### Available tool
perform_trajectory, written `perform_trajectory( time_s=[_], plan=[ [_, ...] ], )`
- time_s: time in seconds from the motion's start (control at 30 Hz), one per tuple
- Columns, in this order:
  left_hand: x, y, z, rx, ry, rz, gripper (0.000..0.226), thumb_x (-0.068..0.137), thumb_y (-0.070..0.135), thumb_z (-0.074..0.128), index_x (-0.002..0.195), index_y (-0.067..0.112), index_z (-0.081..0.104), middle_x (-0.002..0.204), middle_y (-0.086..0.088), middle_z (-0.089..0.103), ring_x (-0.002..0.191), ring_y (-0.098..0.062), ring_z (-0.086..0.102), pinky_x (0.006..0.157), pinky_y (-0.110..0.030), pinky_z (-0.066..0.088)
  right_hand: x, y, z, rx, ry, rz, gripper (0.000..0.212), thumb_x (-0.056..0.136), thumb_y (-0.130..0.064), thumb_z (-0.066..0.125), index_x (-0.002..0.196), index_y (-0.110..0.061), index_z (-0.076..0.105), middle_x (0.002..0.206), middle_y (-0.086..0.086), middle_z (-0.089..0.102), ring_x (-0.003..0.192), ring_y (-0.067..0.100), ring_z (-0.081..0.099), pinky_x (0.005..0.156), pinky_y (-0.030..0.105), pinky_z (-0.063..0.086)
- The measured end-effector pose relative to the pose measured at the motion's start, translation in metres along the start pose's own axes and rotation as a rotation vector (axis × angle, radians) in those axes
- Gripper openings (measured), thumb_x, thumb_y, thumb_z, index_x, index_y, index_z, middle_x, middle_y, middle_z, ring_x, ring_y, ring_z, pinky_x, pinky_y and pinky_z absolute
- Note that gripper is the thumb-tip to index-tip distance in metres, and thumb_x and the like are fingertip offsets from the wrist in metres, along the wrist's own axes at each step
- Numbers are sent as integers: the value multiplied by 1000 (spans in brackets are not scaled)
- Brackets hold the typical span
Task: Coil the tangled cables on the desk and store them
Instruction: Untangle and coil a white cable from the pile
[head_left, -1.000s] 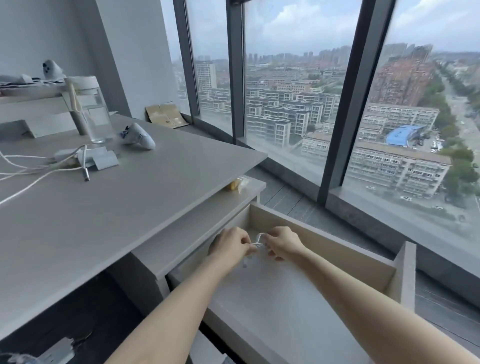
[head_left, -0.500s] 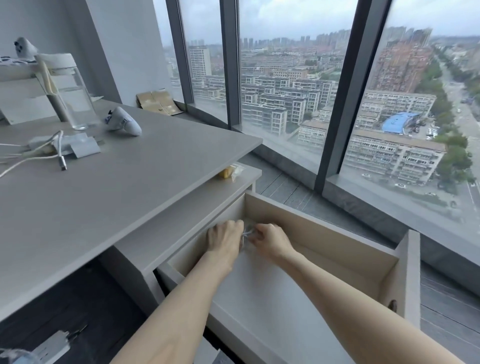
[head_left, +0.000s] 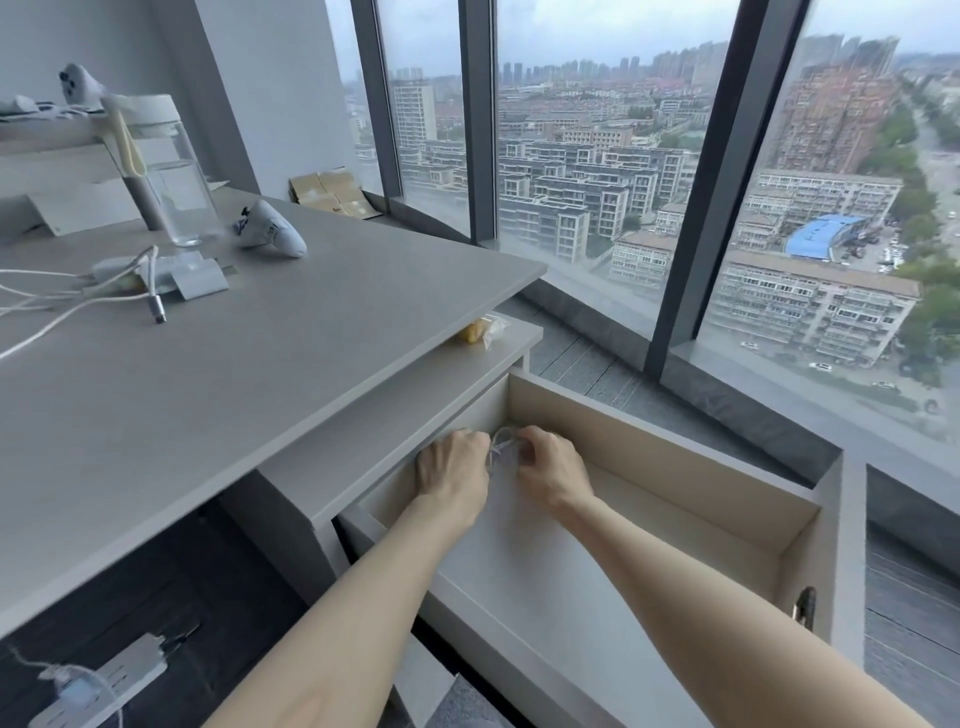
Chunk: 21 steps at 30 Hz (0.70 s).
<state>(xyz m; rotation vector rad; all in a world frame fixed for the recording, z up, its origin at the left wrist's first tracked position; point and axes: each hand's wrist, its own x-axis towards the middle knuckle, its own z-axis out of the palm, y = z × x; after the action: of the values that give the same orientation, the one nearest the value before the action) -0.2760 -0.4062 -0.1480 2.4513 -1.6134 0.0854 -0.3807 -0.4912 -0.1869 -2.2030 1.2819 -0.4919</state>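
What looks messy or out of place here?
The white cables on the desk sprawl in loose, crossing strands, one plug end lying free. A plastic-wrapped yellow item sits half under the desk's edge, an odd spot. In the open drawer, the left hand and right hand hold a small coiled cable.

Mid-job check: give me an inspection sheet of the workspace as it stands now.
Surface: grey desk, drawer open beside it.
Job's things: coiled cable held inside the drawer; loose white cables on the desk.
Clutter: water bottle, white controller, snack packet.
Grips: left hand and right hand both pinch the coiled cable.
Cables: power strip on the floor, a plug in it.
Surroundings: tall windows, flattened cardboard by the glass.
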Motion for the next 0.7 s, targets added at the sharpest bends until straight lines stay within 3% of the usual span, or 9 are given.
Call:
perform_trajectory(
  time_s=[0.13,0.2,0.33,0.47,0.53,0.7],
  plan=[
    [-2,0,1,3,11,0,22,90,12,52,107,18,66,115,-5,65,104,-31,62,79,-35,48,-6,7,-6,-27,58,13,14,86,-13,49,90,-13,63,99,11,70,98,35,60,73,37,45],
    [-2,1,0,12,16,3,24,90,11,51,107,19,66,115,-6,66,103,-31,63,79,-35,48,-8,10,-12,-31,95,26,16,89,-18,50,84,-9,61,96,13,71,96,37,60,72,37,44],
    [-2,2,5,74,8,83,26,94,13,47,111,23,64,114,-1,64,106,-27,60,76,-33,46,-9,16,-27,-31,92,37,19,81,-11,52,92,-9,67,101,9,72,100,34,62,77,35,48],
    [-2,5,16,238,-115,205,28,91,14,57,117,23,62,120,6,56,117,-22,45,70,-32,42,-15,15,-29,-166,2,-48,12,81,-20,59,88,-16,68,92,3,65,99,29,58,71,29,43],
    [-1,9,17,304,-142,198,33,90,11,57,121,20,60,122,5,55,120,-23,42,76,-33,44,-16,16,-24,-234,-24,-94,13,83,-16,57,85,-17,70,91,4,64,99,31,57,68,27,36],
    [1,12,15,369,-197,174,41,89,18,57,130,17,51,129,1,51,125,-24,39,87,-36,44,-13,15,-14,-201,-11,-99,22,82,-7,55,92,-15,72,101,7,68,100,32,60,75,34,48]
  ],
)
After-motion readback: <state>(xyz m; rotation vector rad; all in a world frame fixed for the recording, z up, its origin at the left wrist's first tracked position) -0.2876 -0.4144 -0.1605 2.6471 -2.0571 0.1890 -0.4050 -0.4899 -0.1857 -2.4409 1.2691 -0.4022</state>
